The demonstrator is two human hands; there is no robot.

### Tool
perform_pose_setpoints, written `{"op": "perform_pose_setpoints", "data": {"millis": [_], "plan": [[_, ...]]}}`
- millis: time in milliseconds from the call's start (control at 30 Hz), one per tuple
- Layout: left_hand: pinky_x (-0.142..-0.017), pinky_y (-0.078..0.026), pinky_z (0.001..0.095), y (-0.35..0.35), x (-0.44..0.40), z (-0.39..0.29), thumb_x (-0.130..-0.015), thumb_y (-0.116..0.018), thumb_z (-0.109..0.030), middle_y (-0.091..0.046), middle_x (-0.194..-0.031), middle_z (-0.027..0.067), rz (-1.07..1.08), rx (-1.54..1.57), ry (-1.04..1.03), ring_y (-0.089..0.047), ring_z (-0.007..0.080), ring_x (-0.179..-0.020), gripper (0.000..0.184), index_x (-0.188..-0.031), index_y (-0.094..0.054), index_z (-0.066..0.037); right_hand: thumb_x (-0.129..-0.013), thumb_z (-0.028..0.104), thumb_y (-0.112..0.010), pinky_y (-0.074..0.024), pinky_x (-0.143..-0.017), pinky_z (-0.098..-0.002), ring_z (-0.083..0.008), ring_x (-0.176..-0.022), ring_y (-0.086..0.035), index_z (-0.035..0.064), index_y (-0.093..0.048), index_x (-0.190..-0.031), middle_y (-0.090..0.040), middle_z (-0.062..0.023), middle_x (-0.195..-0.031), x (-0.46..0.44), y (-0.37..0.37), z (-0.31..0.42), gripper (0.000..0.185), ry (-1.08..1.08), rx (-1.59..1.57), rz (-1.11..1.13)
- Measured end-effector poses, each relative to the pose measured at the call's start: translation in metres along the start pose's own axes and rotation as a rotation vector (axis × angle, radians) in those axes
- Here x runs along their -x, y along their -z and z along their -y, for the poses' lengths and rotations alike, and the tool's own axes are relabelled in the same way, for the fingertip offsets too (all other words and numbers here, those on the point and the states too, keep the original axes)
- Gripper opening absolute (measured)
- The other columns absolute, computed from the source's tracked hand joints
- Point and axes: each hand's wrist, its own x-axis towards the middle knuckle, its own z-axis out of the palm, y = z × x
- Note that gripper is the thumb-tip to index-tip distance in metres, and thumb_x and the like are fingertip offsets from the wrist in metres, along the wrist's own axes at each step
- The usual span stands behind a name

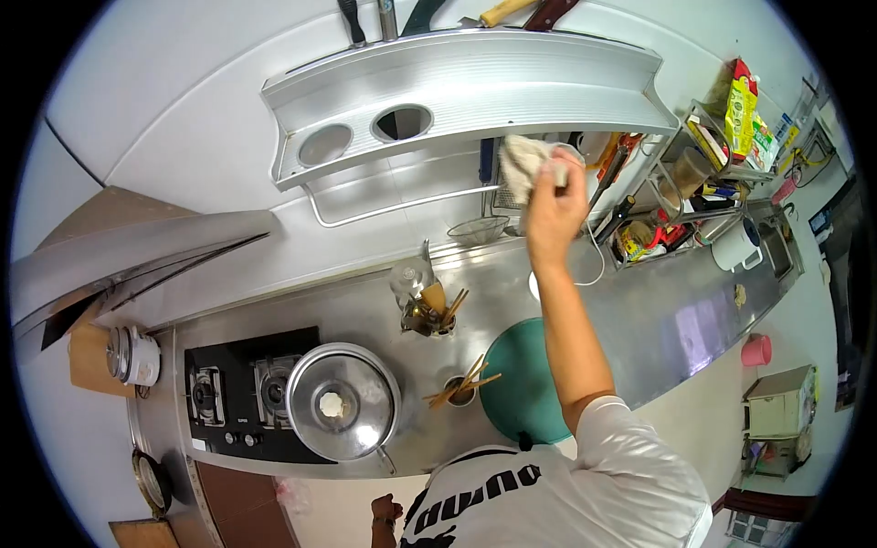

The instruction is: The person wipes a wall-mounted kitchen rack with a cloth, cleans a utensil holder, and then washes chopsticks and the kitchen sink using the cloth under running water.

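Note:
My right hand point(557, 205), raised at arm's length, is closed around a crumpled off-white cloth point(523, 163). The cloth is just below the front edge of a silver metal wall shelf point(475, 87); whether it touches the shelf I cannot tell. Utensils hang behind that hand, partly hidden, and a wire strainer point(477, 230) is to its left. Low by my body, my left hand point(386, 506) is curled into a fist with a dark band at the wrist. It appears to hold nothing.
Below on the steel counter are a lidded metal pot point(343, 434) on a black gas stove point(242, 429), a cup with chopsticks point(459, 393), a utensil holder point(429, 320) and a green basin point(512, 393). A loaded rack point(676, 215) stands right. The range hood point(137, 242) juts out left.

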Motion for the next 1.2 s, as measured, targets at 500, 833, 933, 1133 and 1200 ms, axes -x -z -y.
{"op": "perform_pose_setpoints", "data": {"millis": [500, 833, 933, 1133, 1200], "plan": [[-0.029, -0.031, 0.0342, -0.014, 0.009, 0.004, -0.081, -0.05, -0.009, -0.048, -0.046, 0.0156, -0.057, 0.328, 0.152, -0.041, 0.0219, -0.032, 0.029, -0.054, -0.042, -0.007, -0.08, 0.015, -0.066, -0.0434, -0.071, -0.038, -0.0277, -0.075, -0.056, -0.0025, -0.052, -0.084, -0.06, -0.0171, -0.081, 0.024, -0.031, -0.03, 0.023, 0.001, 0.31, -0.119], [-0.029, -0.032, 0.0341, -0.007, -0.007, 0.016, -0.081, -0.05, -0.009, -0.049, -0.046, 0.0154, -0.036, 0.139, 0.053, -0.042, 0.022, -0.032, 0.028, -0.054, -0.044, -0.006, -0.083, 0.012, -0.061, -0.0445, -0.077, -0.0304, -0.0178, -0.08, -0.056, -0.0029, -0.058, -0.091, -0.061, -0.0103, -0.087, 0.0, 0.005, -0.024, 0.017, 0.015, 0.238, -0.067], [-0.029, -0.032, 0.0341, -0.007, -0.009, 0.014, -0.081, -0.05, -0.009, -0.049, -0.046, 0.0154, -0.03, 0.102, 0.03, -0.042, 0.022, -0.032, 0.027, -0.054, -0.044, -0.006, -0.084, 0.009, -0.059, -0.0448, -0.077, -0.0303, -0.016, -0.08, -0.055, -0.0024, -0.058, -0.09, -0.06, -0.0078, -0.086, -0.022, 0.023, -0.029, 0.013, 0.009, 0.07, -0.168], [-0.029, -0.032, 0.0341, -0.005, -0.011, 0.008, -0.081, -0.05, -0.009, -0.05, -0.046, 0.0153, -0.026, 0.097, 0.035, -0.043, 0.0221, -0.033, 0.027, -0.055, -0.045, -0.006, -0.09, 0.011, -0.051, -0.0513, -0.08, -0.0346, -0.0212, -0.091, -0.061, 0.0014, -0.055, -0.102, -0.062, -0.0105, -0.099, -0.074, 0.051, -0.007, 0.016, -0.213, -0.535, -0.142], [-0.029, -0.033, 0.0341, -0.005, -0.013, 0.006, -0.081, -0.05, -0.009, -0.05, -0.046, 0.0152, -0.027, 0.106, 0.036, -0.043, 0.0221, -0.033, 0.026, -0.055, -0.045, -0.006, -0.092, 0.015, -0.044, -0.0511, -0.082, -0.0394, -0.0251, -0.095, -0.06, 0.0031, -0.056, -0.108, -0.061, -0.0109, -0.105, -0.089, 0.057, -0.009, 0.023, -0.378, -0.974, -0.037]]}}
